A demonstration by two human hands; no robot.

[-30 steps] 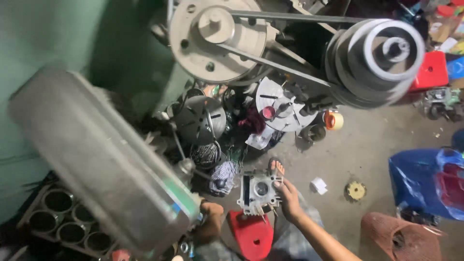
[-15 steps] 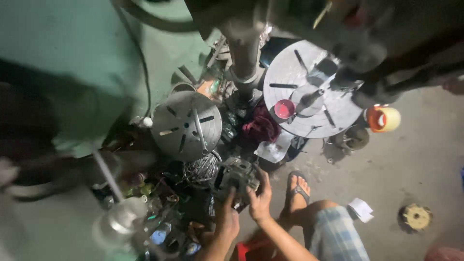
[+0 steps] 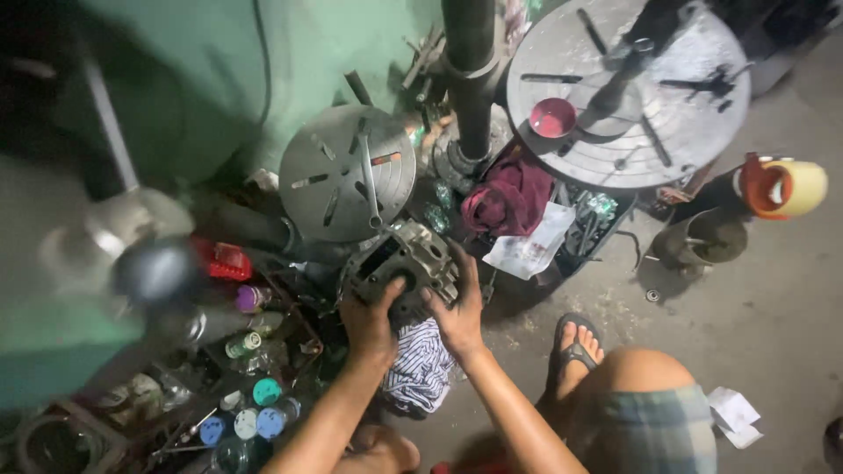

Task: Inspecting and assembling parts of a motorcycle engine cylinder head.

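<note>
hands [image 3: 413,320] hide engine casing [image 3: 406,262] underside

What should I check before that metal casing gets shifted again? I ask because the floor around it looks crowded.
1. Both hands on the part: ok. Left hand and right hand each grip the grey metal casing.
2. Firm support under the casing: cannot tell, its underside is hidden.
3. Room beside it: not ok. The slotted round plate and maroon rag crowd it.
4. Foot protection: not ok. The foot wears an open sandal.
5. Loose items below: not ok. A striped cloth and capped bottles lie close.
</note>
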